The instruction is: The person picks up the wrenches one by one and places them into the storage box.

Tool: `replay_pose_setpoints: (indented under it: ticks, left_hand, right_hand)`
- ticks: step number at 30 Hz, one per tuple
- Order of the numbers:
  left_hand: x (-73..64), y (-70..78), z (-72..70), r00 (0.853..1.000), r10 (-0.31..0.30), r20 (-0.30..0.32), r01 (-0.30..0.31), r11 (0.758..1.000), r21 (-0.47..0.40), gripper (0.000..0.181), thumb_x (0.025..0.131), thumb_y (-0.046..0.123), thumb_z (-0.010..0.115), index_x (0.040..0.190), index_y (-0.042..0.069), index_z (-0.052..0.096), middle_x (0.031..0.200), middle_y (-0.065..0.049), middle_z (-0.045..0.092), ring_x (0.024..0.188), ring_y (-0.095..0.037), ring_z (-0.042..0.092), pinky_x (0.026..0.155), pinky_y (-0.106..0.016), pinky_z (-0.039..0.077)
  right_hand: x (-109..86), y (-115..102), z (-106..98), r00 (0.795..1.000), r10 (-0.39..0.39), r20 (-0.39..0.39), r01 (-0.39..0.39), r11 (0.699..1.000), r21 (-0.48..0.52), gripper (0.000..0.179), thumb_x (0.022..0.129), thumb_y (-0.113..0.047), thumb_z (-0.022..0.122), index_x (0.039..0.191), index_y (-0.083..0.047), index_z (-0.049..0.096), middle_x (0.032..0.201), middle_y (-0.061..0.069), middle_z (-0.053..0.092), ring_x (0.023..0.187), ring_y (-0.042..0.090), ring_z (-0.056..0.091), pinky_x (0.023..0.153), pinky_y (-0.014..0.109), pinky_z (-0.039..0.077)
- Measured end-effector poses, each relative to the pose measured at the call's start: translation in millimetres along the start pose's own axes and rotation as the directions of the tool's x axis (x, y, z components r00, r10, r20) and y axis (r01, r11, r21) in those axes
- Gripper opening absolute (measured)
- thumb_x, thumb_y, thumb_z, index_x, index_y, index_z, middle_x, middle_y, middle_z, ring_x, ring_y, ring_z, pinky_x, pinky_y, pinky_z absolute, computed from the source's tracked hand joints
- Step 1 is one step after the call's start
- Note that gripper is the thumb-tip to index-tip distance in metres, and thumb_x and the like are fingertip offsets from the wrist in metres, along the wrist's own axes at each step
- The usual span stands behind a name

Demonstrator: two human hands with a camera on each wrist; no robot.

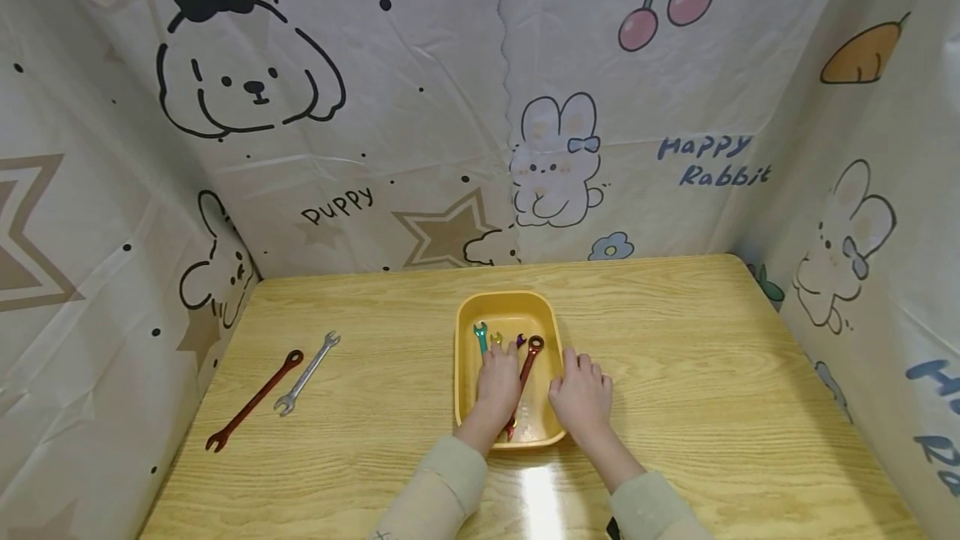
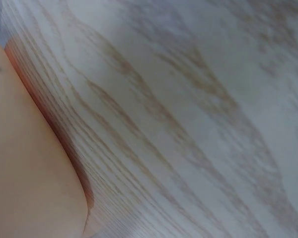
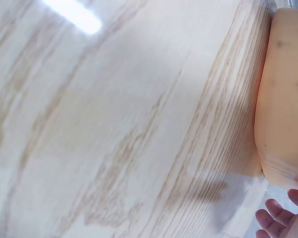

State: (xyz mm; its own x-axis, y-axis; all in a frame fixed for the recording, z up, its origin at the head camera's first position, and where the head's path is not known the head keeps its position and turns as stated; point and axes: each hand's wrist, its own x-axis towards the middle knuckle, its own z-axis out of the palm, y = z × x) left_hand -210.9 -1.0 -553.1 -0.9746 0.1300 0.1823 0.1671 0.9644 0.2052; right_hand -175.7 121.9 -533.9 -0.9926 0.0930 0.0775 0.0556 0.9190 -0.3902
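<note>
A yellow tray [image 1: 507,296] holds several wrenches. Inside it, my left hand [image 1: 498,386] reaches down over them with its fingers pointing forward; its palm side is hidden, so I cannot tell whether it grips one. Around that hand show a teal wrench [image 1: 481,333], a yellow wrench [image 1: 496,338], a purple wrench [image 1: 521,340] and a dark red wrench [image 1: 529,363] slanting along its right side. My right hand [image 1: 583,394] is at the tray's right rim, thumb closest to it. In the right wrist view its loosely bent fingers [image 3: 273,221] appear beside the tray's outer wall [image 3: 285,114].
On the left of the wooden table [image 1: 390,407] lie a dark red wrench [image 1: 258,398] and a silver double open-end wrench [image 1: 306,375], side by side. Printed cloth [image 1: 420,123] walls the table at the back and both sides.
</note>
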Motion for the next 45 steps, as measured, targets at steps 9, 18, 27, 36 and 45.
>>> replay_pose_setpoints:
  ticks: [9,18,27,36,45]
  left_hand:
    - [-0.6,2.4,-1.5,1.000,-0.008,0.028,0.008,1.000,0.018,0.033,0.084,0.000,0.056,0.117,0.006,0.059,0.103,-0.021,0.054,0.084,-0.028,0.056,0.060,-0.028,0.051]
    - [-1.2,2.9,-1.1,0.999,0.000,0.048,-0.002,0.998,0.056,0.032,0.086,0.003,0.056,0.118,0.006,0.059,0.106,-0.018,0.054,0.083,-0.026,0.057,0.059,-0.027,0.051]
    - [-2.0,4.8,-3.6,0.995,0.003,0.097,-0.017,0.990,0.138,0.036,0.086,0.005,0.058,0.122,0.007,0.056,0.103,-0.015,0.053,0.083,-0.022,0.056,0.061,-0.027,0.050]
    - [-3.2,4.8,-3.5,0.997,0.001,0.082,-0.016,0.982,0.188,0.032,0.087,0.013,0.057,0.119,0.009,0.058,0.101,-0.013,0.055,0.080,-0.023,0.056,0.063,-0.031,0.049]
    - [-3.0,3.0,-1.9,0.998,0.003,0.065,-0.014,0.984,0.179,0.033,0.085,0.014,0.060,0.118,0.008,0.059,0.102,-0.012,0.056,0.080,-0.023,0.057,0.062,-0.031,0.049]
  right_hand:
    - [-0.1,-0.2,0.3,1.000,0.004,-0.003,-0.004,1.000,0.009,0.044,0.083,-0.018,0.052,0.125,-0.004,0.046,0.112,0.020,0.054,0.100,0.037,0.050,0.082,0.052,0.037]
    - [-0.4,0.0,1.0,1.000,0.005,0.002,-0.005,1.000,0.016,0.044,0.084,-0.017,0.052,0.125,-0.004,0.046,0.112,0.020,0.054,0.100,0.037,0.050,0.083,0.052,0.037]
    - [-0.8,-0.2,-0.1,1.000,0.003,0.008,-0.003,1.000,0.015,0.043,0.084,-0.018,0.052,0.125,-0.004,0.046,0.113,0.020,0.053,0.101,0.037,0.050,0.083,0.052,0.037]
    - [-1.3,-0.7,-1.6,1.000,0.008,0.017,-0.008,1.000,0.011,0.046,0.084,-0.019,0.052,0.127,-0.004,0.045,0.115,0.020,0.053,0.102,0.037,0.050,0.084,0.052,0.037]
    - [-0.1,-0.6,-0.1,1.000,0.006,0.012,-0.006,1.000,0.010,0.044,0.084,-0.019,0.052,0.126,-0.004,0.045,0.113,0.020,0.053,0.101,0.037,0.050,0.083,0.052,0.037]
